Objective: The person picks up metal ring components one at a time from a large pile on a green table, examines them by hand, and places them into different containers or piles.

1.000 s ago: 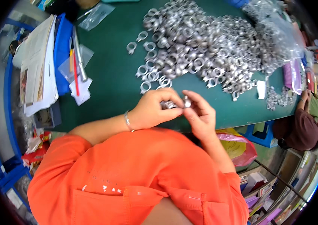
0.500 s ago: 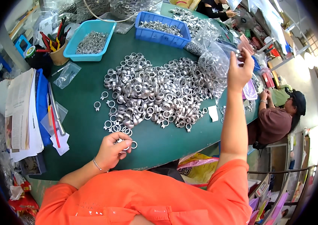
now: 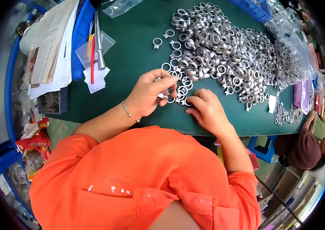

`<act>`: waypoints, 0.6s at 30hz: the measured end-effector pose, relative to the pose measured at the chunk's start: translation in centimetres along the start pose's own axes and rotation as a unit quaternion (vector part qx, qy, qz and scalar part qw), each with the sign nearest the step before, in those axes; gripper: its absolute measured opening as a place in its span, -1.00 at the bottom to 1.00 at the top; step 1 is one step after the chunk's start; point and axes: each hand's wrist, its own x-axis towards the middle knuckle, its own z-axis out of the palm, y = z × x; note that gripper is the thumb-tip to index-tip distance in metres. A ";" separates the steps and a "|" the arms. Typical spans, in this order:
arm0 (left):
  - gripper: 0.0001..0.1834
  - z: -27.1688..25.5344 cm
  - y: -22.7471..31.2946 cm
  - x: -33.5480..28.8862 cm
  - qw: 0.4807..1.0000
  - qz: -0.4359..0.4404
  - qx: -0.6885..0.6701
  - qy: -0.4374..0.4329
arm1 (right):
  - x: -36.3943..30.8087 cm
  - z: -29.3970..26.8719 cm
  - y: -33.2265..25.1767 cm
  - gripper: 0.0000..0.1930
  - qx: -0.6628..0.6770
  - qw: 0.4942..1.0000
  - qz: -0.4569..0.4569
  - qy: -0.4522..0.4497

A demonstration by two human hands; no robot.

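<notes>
Two bare hands work at the near edge of one green table (image 3: pixel 131 53). The left hand (image 3: pixel 151 92), with one bracelet (image 3: pixel 126 108) at its wrist, is curled around a few metal rings (image 3: pixel 163 96); fingers hide some, so their exact count cannot be told. The right hand (image 3: pixel 208 109) is gripping nothing visible: thumb and forefinger stand apart, the forefinger at one ring (image 3: pixel 188 102) on the table.

Around ten rings straggle from there to the heap (image 3: pixel 220 46) — far too many to count — and two more lie off to its left. Right of the heap are one clear bag (image 3: pixel 295 57) of rings and one white slip (image 3: pixel 272 104). To the left lie one red pen (image 3: pixel 92 59), one metal rod (image 3: pixel 99 42) and one paper stack (image 3: pixel 51 46). One co-worker (image 3: pixel 302 147) sits at far right.
</notes>
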 end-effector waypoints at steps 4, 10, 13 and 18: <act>-0.88 0.2 -0.4 -0.1 0.997 -0.017 0.078 0.002 | -0.8 1.1 0.1 -0.87 0.107 0.986 0.086 0.099; -0.82 2.4 -0.3 -0.4 0.975 -0.087 0.194 -0.067 | -2.0 1.2 -0.9 -0.82 0.298 0.927 0.138 0.179; -0.83 2.4 -0.6 -0.4 0.965 -0.085 0.233 -0.084 | -1.2 1.1 -1.3 -0.79 0.152 0.966 0.001 0.208; -0.85 2.5 -0.1 -0.7 0.956 -0.052 0.275 -0.092 | -1.6 0.8 -1.6 -0.77 0.039 0.978 -0.008 0.207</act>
